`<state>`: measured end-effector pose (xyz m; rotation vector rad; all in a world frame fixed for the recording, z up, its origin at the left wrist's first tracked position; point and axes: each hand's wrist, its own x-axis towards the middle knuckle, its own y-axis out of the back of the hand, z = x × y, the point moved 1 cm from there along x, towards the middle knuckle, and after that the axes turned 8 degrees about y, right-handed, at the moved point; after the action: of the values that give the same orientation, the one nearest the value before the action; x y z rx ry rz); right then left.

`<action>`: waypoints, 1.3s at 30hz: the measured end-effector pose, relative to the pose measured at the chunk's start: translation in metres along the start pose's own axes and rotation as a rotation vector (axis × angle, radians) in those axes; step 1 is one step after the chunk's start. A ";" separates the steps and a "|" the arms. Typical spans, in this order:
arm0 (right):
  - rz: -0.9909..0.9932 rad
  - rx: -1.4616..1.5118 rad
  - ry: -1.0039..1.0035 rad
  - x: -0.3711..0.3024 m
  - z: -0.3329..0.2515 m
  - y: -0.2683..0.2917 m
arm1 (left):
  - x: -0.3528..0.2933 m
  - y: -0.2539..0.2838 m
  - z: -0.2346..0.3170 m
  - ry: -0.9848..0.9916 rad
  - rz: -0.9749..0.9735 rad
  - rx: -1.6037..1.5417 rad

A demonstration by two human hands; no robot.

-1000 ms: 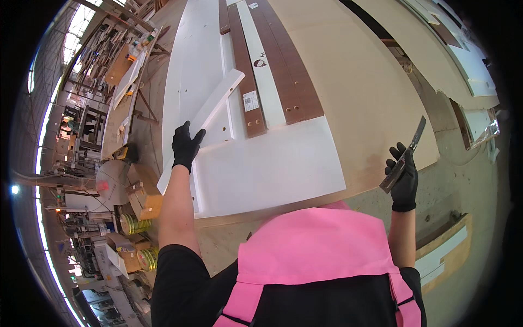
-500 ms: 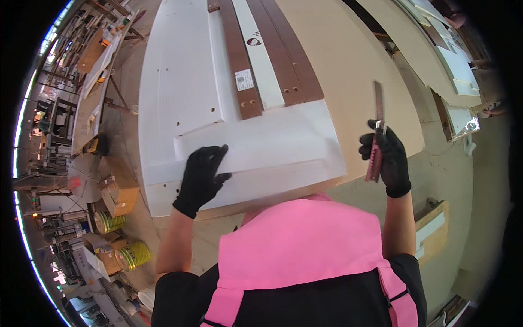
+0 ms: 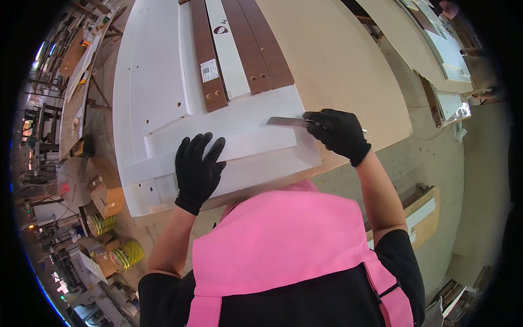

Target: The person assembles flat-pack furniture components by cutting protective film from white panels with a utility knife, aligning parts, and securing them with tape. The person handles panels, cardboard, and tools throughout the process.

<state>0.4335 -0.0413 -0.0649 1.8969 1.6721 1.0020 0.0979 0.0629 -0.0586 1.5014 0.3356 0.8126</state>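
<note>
My right hand [image 3: 339,133], in a black glove, is closed round a utility knife [image 3: 287,121] whose long metal blade points left over the white panels; the glove covers most of its handle. Under the blade, near the panel edge, runs a flat white strip [image 3: 261,143]. My left hand [image 3: 197,170], gloved in black too, is spread with its fingers apart, over or on the left part of that strip; whether it presses down I cannot tell. Beyond the hands lies a stack of white panels [image 3: 158,65] with small drilled holes, and brown boards [image 3: 204,49] on top.
Brown cardboard [image 3: 348,82] covers the table to the right of the panels. On the floor at left stand a cardboard box [image 3: 106,193] and yellow-banded rolls [image 3: 128,255]. Another workbench [image 3: 81,82] is at far left, and more panels [image 3: 441,49] lie at far right.
The knife came from upright at the right to lying over the white panels, with my right hand moving left. My left hand's fingers spread. The whole view shifted a little.
</note>
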 end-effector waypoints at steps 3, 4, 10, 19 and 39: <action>0.026 -0.111 0.229 0.012 0.008 -0.011 | 0.000 0.000 0.001 0.010 0.027 0.007; 0.005 -0.113 0.244 0.013 0.010 -0.013 | 0.000 -0.001 0.002 0.012 0.027 0.006; -0.085 -0.110 0.245 0.001 0.013 -0.010 | 0.000 0.001 0.003 0.008 -0.007 -0.014; -0.136 -0.095 0.217 0.006 0.016 -0.011 | 0.000 0.000 0.002 -0.008 0.008 -0.007; -0.106 -0.216 0.272 0.002 0.009 -0.012 | -0.002 0.000 0.002 0.004 -0.005 -0.018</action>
<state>0.4326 -0.0358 -0.0792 1.5732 1.7092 1.3859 0.0982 0.0604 -0.0590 1.4819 0.3344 0.8124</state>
